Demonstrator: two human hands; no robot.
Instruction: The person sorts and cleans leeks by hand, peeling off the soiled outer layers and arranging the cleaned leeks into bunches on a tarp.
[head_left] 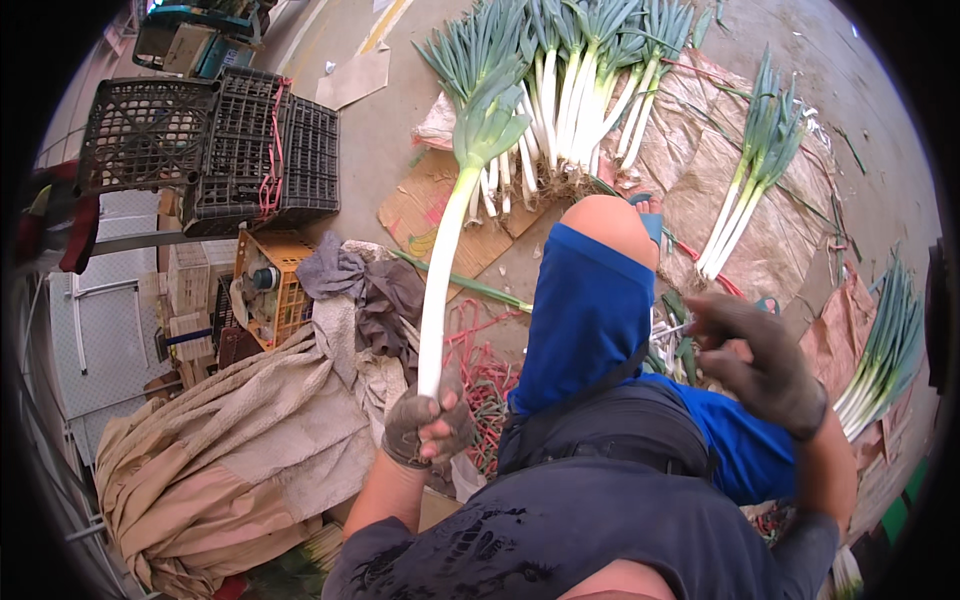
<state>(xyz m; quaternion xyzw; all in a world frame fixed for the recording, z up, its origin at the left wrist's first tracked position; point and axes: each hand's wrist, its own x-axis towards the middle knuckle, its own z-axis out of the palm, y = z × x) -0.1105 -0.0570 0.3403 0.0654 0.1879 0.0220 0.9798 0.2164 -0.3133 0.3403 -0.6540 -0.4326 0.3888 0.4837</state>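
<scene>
My left hand (428, 427), in a dark fingerless glove, is closed round the root end of a large leek (447, 270). The long white stalk rises upright from my fist, and its green leaves fan out at the top. My gloved right hand (755, 360) hangs over my right leg, fingers loosely curved and apart, with nothing seen in it. Beneath it lie leek trimmings (672, 340), partly hidden by the hand and my knee. A big pile of leeks (575, 100) lies ahead, roots toward me. Smaller bunches of leeks (745, 180) lie to the right.
Black plastic crates (245, 150) stand at the far left, near an orange crate (285, 270). A beige woven cloth (240, 440) is heaped at the left. Pink twine (480, 350) tangles beside my left knee. Flattened sacking (690, 110) and cardboard (420, 200) cover part of the floor.
</scene>
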